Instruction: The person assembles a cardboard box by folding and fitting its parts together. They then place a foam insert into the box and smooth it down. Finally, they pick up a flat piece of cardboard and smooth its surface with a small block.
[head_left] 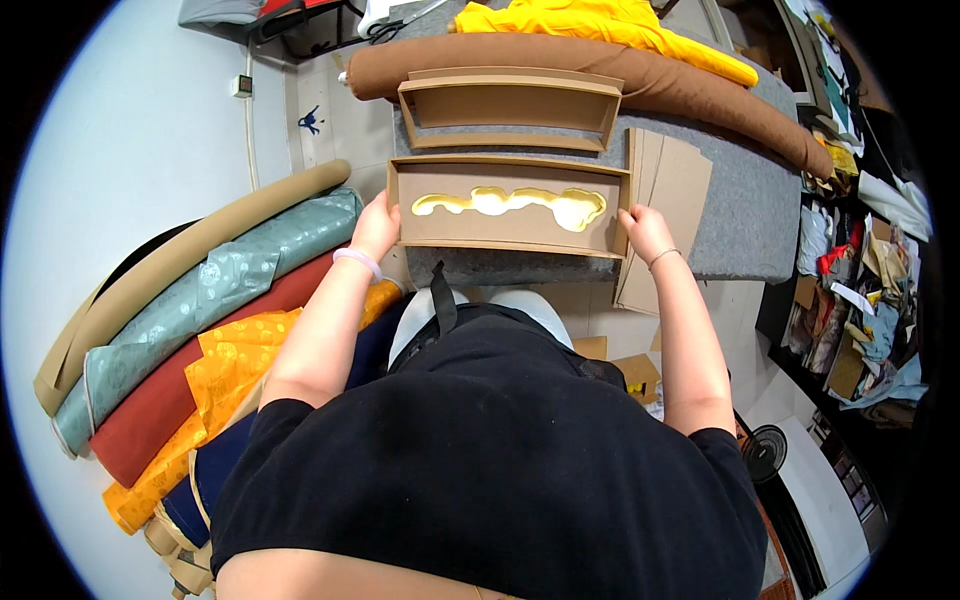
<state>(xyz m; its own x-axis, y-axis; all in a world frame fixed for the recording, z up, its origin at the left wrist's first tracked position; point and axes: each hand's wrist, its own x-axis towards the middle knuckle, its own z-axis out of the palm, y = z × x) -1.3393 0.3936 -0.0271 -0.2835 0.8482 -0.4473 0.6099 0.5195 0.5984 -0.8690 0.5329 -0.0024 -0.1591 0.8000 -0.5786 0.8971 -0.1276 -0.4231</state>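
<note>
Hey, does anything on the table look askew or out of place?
Yes: the cardboard sheets right of the held box are fanned unevenly, their near ends overhanging the table edge.

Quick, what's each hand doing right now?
Left hand: closed on the left end of the shallow brown box.
Right hand: closed on the same box's right end.

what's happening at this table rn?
A person grips a shallow brown box by its ends, left hand on one side, right hand on the other. A wavy gold shape shows inside it. Just beyond, a second brown box sits on the grey table, in front of a long brown roll.
</note>
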